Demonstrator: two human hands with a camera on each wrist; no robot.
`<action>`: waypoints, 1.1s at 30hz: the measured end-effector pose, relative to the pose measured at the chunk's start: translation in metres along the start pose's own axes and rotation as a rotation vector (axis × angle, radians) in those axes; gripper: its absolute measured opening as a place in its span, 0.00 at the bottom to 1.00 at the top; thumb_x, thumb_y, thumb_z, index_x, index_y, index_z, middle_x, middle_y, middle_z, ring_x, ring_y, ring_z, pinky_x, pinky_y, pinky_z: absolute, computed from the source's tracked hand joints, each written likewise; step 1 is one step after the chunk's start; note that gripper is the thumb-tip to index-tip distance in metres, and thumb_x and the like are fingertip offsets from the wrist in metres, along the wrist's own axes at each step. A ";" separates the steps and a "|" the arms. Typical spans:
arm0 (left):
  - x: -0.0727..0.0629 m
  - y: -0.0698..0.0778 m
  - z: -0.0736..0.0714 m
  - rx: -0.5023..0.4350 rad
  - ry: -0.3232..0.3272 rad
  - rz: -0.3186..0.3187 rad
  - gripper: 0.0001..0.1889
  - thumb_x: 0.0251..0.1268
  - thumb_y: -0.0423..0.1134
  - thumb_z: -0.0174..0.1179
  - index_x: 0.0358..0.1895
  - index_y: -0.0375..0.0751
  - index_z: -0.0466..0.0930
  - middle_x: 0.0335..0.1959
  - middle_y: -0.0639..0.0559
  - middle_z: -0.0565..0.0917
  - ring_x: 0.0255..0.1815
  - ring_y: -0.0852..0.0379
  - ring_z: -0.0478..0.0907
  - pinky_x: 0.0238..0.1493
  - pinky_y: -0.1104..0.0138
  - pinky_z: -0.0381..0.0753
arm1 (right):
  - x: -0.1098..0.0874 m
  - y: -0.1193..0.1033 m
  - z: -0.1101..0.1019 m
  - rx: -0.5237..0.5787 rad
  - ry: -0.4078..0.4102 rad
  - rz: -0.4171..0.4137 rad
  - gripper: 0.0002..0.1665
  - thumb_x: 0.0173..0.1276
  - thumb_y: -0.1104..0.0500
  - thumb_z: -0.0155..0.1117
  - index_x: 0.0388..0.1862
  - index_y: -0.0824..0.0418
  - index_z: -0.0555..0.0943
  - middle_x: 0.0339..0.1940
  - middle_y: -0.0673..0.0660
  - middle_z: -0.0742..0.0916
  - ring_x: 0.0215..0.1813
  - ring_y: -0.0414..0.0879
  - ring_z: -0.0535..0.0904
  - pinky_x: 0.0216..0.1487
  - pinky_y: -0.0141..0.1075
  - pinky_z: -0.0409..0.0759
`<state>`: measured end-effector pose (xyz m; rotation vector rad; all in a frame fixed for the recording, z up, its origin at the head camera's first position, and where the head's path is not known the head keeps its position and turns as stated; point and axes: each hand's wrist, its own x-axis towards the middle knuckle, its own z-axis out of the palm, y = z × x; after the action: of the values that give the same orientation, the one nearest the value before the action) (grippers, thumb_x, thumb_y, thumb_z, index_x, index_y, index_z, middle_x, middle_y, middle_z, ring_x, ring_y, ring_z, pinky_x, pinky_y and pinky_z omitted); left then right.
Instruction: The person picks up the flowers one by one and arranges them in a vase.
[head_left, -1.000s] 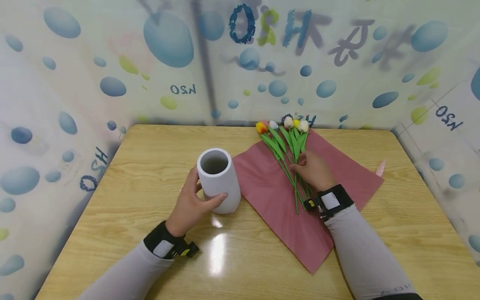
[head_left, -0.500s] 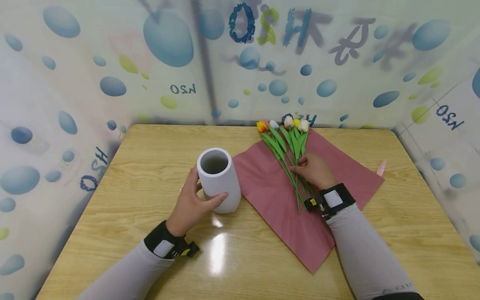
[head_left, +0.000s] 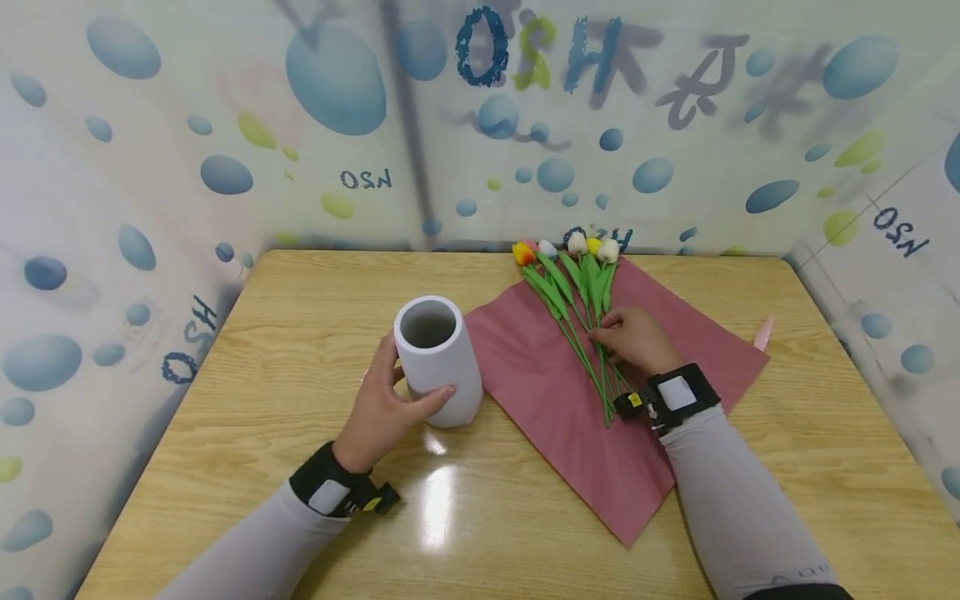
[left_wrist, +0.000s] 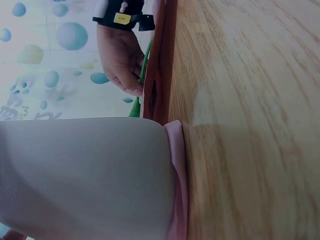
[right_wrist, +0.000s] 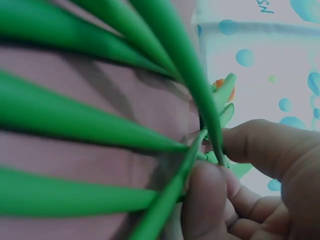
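My left hand (head_left: 386, 412) holds the white vase (head_left: 444, 371) around its side, thumb across the front and fingers behind. The vase stands upright and appears large in the left wrist view, with a strip of pink material (left_wrist: 178, 180) at its base. Several tulips (head_left: 557, 292) with red-orange, white, yellow and pale blue heads lie on dusky pink wrapping paper (head_left: 540, 408). Over their stems, my right hand (head_left: 637, 342) pinches a tulip stem between thumb and index finger. Close up in the right wrist view, green stems (right_wrist: 197, 75) cross just before the fingertips.
The wooden table (head_left: 315, 317) runs back to a wall (head_left: 262, 108) covered with blue and green bubble prints. At the paper's right corner a small pink strip (head_left: 762, 335) sticks out. Each wrist wears a black band with a camera, the right one (head_left: 682, 396) beside the stem ends.
My right hand has shifted slightly right, and the lower ends of some stems have swung right with it. The left hand and the vase stay in place.
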<state>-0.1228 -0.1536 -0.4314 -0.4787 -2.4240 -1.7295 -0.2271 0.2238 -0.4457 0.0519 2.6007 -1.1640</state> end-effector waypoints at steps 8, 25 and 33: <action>0.000 -0.001 0.000 -0.001 0.001 0.007 0.48 0.57 0.35 0.78 0.78 0.56 0.60 0.71 0.53 0.70 0.70 0.53 0.69 0.67 0.41 0.74 | -0.002 -0.002 -0.003 0.164 -0.026 0.031 0.20 0.76 0.54 0.66 0.54 0.70 0.79 0.35 0.56 0.85 0.35 0.44 0.82 0.36 0.35 0.87; 0.001 -0.002 -0.001 0.006 -0.005 0.014 0.48 0.57 0.36 0.78 0.78 0.58 0.59 0.71 0.54 0.70 0.70 0.53 0.69 0.66 0.43 0.75 | -0.009 -0.016 -0.014 0.415 -0.088 -0.003 0.26 0.79 0.52 0.62 0.64 0.69 0.74 0.56 0.63 0.82 0.40 0.47 0.89 0.47 0.39 0.89; 0.001 -0.003 -0.001 0.003 -0.008 0.020 0.48 0.58 0.36 0.77 0.78 0.58 0.59 0.71 0.54 0.70 0.70 0.53 0.69 0.66 0.43 0.75 | -0.012 -0.016 -0.016 0.746 -0.152 -0.109 0.08 0.80 0.58 0.60 0.51 0.60 0.75 0.39 0.47 0.85 0.37 0.38 0.88 0.42 0.32 0.88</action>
<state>-0.1242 -0.1550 -0.4336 -0.5088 -2.4182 -1.7184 -0.2224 0.2256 -0.4207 -0.0243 1.9285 -2.0197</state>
